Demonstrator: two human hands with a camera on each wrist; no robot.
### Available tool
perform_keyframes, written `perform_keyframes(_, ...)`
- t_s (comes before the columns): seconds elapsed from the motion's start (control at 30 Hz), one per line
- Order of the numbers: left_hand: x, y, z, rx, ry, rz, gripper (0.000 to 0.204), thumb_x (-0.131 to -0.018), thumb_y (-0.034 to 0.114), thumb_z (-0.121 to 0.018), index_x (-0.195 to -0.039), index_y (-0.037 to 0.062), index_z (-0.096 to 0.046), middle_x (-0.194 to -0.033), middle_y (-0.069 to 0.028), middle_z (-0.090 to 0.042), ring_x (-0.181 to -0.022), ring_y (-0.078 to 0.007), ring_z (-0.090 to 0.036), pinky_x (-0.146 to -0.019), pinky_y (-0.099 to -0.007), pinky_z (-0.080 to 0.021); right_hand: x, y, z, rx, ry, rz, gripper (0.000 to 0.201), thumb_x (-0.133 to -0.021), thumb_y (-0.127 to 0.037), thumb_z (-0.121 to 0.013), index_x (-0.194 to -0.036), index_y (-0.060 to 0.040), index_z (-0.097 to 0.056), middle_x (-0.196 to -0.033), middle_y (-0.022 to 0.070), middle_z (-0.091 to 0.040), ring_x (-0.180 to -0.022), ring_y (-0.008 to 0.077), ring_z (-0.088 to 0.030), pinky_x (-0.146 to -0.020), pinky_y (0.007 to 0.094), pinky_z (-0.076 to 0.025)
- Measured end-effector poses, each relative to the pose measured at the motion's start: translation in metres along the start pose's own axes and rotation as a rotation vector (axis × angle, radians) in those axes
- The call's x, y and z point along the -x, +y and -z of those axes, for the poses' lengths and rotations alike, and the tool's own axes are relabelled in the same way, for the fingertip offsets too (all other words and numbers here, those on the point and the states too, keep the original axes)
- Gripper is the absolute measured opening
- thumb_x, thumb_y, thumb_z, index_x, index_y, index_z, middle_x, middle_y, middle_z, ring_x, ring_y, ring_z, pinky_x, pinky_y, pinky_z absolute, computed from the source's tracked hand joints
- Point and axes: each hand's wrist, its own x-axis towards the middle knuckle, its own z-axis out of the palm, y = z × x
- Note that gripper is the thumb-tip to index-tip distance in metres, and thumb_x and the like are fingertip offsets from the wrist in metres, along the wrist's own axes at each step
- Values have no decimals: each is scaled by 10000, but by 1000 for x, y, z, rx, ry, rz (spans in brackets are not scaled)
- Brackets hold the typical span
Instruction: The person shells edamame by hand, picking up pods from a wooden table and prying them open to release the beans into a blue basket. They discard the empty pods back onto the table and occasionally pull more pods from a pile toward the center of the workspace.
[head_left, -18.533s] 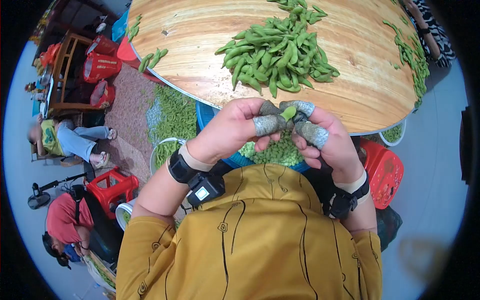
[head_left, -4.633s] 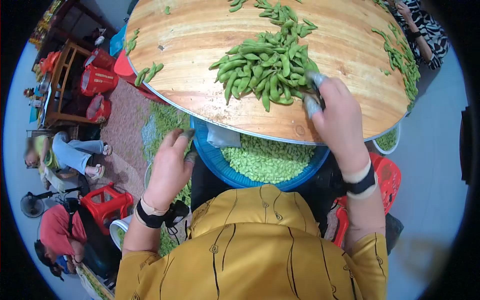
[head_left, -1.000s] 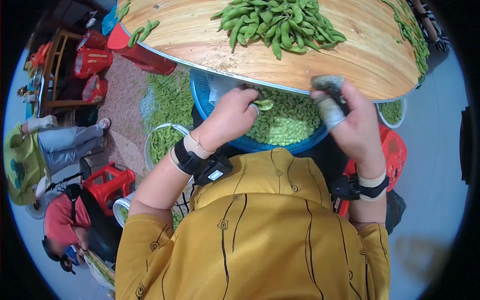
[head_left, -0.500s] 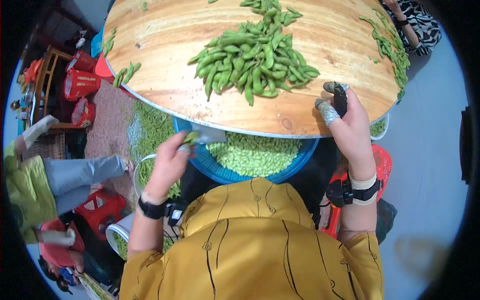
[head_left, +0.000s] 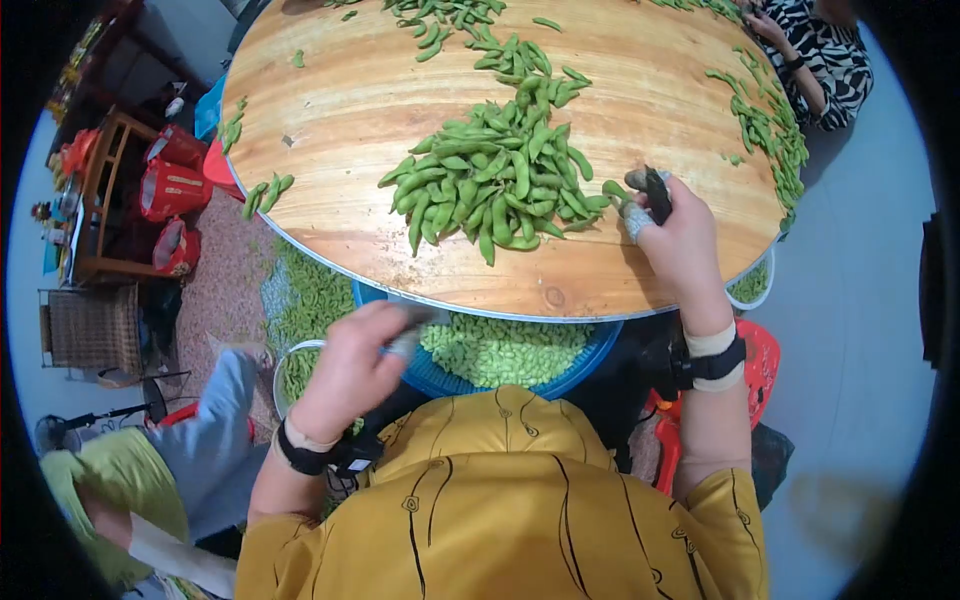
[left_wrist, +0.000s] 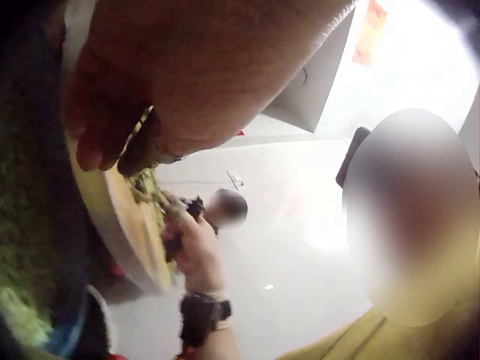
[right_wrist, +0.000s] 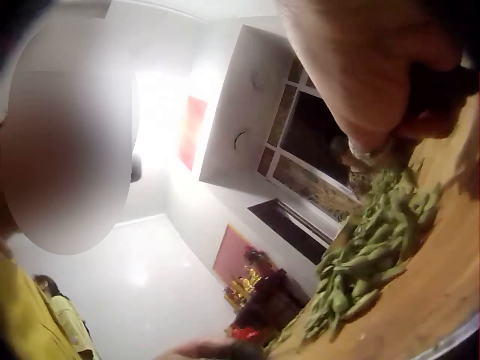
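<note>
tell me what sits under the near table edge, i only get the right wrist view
Observer: A blue basin of shelled beans, partly under the table.
Operator: where's the left hand relative to that
Observer: In the head view, the left hand is by the basin's left side; its fingertips are too blurred to tell if they hold anything.
Operator: and the right hand, anything at its fingertips
Observer: Yes, a green pod pokes out from between the thumb and fingertip of the right hand, just right of the pile.
</note>
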Motion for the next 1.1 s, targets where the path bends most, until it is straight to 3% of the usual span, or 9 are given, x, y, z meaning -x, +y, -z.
perform_keyframes(0.1,-37,34,-15,286,-150,-156,242,-912,126,-537,-1081,-22,-628,-971,-132,-672,-877,-197,-654,-759,-294,-508,16,-11,5,-139,31,13,234,-748,-65,-658,-975,-13,-633,-777,90,-658,-689,172,-627,-646,299,-493)
perform_keyframes(0.3,-84,64,-60,1357,-286,322,208,-954,130,-502,-1117,31,-585,-940,-46,-652,-803,-101,-614,-661,-231,-493,76,-42,-10,-260,-63,90,278,-749,-56,-664,-1017,-12,-605,-810,99,-617,-687,183,-623,-625,303,-498)
perform_keyframes(0.33,-84,63,-66,1354,-284,324,208,-954,130,-502,-1117,31,-585,-940,-46,-652,-803,-101,-614,-661,-231,-493,77,-39,-11,-137,-17,244,282,-754,-50,-656,-1026,-9,-595,-828,119,-617,-698,201,-627,-631,313,-504)
perform_keyframes(0.5,-81,61,-76,1171,-78,229,182,-941,117,-523,-1089,34,-588,-895,-11,-635,-761,-68,-584,-637,-212,-477,84,-38,0,-356,-198,1,380,-819,-44,-599,-1182,2,-497,-852,98,-611,-717,175,-622,-651,311,-516)
perform_keyframes(0.63,-79,59,-78,1093,-54,193,161,-925,101,-538,-1057,34,-602,-897,0,-633,-762,-57,-566,-641,-206,-462,84,-32,4,-555,-251,-81,433,-850,-31,-534,-1271,-2,-435,-832,75,-613,-708,152,-620,-649,291,-512)
perform_keyframes(0.7,-78,57,-76,989,-128,147,158,-915,78,-542,-1049,30,-612,-902,1,-632,-798,-60,-567,-682,-214,-467,85,-36,10,-611,-328,-166,386,-922,-39,-436,-1305,9,-435,-821,45,-571,-583,68,-494,-519,212,-446)
perform_keyframes(0.93,-74,59,-78,852,-133,137,170,-904,51,-538,-1048,10,-619,-929,2,-633,-777,-67,-550,-698,-255,-475,87,-25,14,-578,-371,-66,427,-908,-30,-418,-1334,-12,-429,-767,18,-570,-519,38,-457,-476,180,-400)
perform_keyframes(1.0,-74,56,-77,629,-45,-80,171,-863,21,-545,-1016,0,-620,-881,-51,-637,-725,-146,-569,-669,-297,-472,85,-28,20,-595,-431,-165,478,-813,25,-431,-1285,-28,-484,-801,22,-587,-702,104,-571,-677,238,-467)
perform_keyframes(1.1,-72,62,-67,76,87,-307,193,-812,-6,-555,-994,0,-619,-823,-129,-609,-725,-265,-582,-668,-335,-472,83,-25,22,-725,-528,-227,490,-811,33,-428,-1294,-29,-484,-845,2,-572,-749,84,-539,-705,228,-453)
